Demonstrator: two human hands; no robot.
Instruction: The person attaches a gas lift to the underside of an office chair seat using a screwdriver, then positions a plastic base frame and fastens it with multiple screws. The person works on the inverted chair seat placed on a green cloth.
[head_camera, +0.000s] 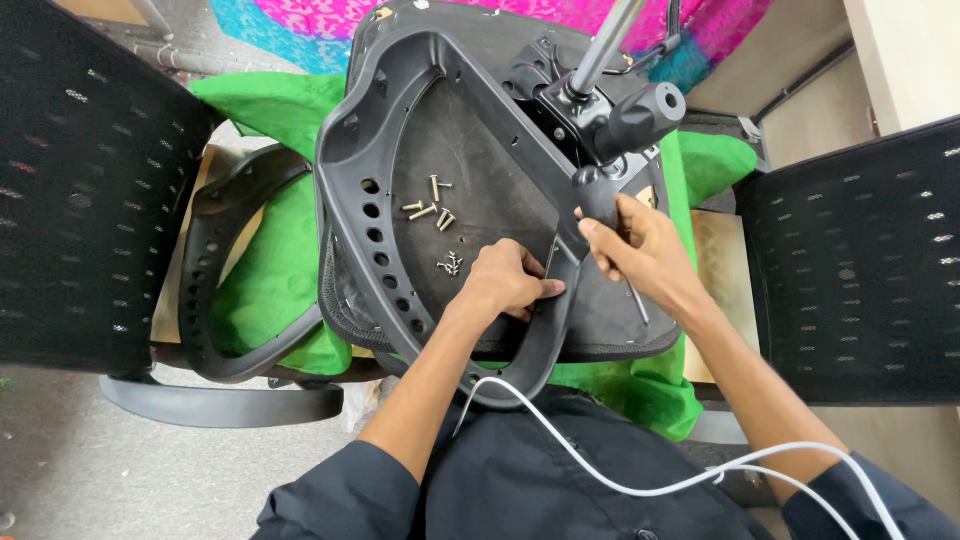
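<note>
Green cloth (270, 270) covers the bench under an upturned black office chair seat (480, 200), with mesh chair backs (80, 180) at both side edges. Left hand (505, 285) curls shut over the plastic armrest bracket (540, 340) near the seat's front edge. Right hand (640, 250) pinches a dark tool handle (597, 195) against it. Loose screws (432, 212) lie mid-seat; a nudge of the seat could, I judge, roll them off into the cloth
</note>
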